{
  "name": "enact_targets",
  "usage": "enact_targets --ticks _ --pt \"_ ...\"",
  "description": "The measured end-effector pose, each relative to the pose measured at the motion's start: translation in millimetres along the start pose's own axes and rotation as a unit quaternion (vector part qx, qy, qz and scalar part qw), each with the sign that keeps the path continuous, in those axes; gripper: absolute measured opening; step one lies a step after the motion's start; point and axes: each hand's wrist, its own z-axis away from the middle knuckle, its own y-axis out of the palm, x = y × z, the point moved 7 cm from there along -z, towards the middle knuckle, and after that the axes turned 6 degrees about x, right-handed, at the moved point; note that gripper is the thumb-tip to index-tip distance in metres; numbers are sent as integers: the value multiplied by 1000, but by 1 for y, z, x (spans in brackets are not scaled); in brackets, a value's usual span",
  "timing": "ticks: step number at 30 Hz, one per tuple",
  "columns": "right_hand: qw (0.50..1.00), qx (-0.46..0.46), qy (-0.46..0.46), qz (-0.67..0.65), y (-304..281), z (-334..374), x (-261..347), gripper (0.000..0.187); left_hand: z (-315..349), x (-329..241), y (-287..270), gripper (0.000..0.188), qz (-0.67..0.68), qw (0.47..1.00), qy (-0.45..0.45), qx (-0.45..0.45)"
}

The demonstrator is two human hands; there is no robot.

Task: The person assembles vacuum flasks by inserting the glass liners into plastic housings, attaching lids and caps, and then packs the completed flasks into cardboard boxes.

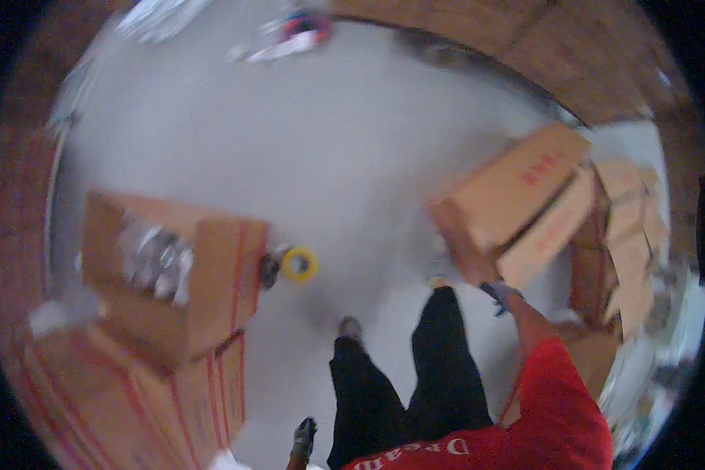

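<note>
My right hand (502, 298), in a grey and dark glove, is at the lower corner of a brown cardboard box (517, 184) with red print. Its fingers close on the box's near edge, though blur softens the detail. The box lies tilted, its long flap parted from the top by a dark gap. Low in the picture hangs my left hand (305, 435) in a dark glove, away from any object. Its fingers are too small and blurred to read.
An open carton (223, 286) with clear plastic-wrapped items (158, 262) stands on closed cartons (133, 392) at left. Beside it lies a yellow tape roll (299, 265). More cartons (630, 235) stand at right; a pink and blue item (304, 30) lies far off on the grey floor (313, 141).
</note>
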Motion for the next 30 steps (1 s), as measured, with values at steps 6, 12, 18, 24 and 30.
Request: enact_targets --ticks 6,12,18,24,30 --pt "980 155 -46 117 32 5 21 55 61 50 167 44 -89 995 -14 31" --pt "904 221 -329 160 68 44 66 38 100 77 230 50 -307 944 77 97" --pt "813 58 -278 508 70 54 24 35 127 167 195 43 -85 987 140 3" --pt "685 9 -487 541 158 69 73 20 90 185 33 48 -119 982 146 -32" --pt "701 145 -553 427 461 271 195 33 178 165 -271 45 22 902 268 -338"
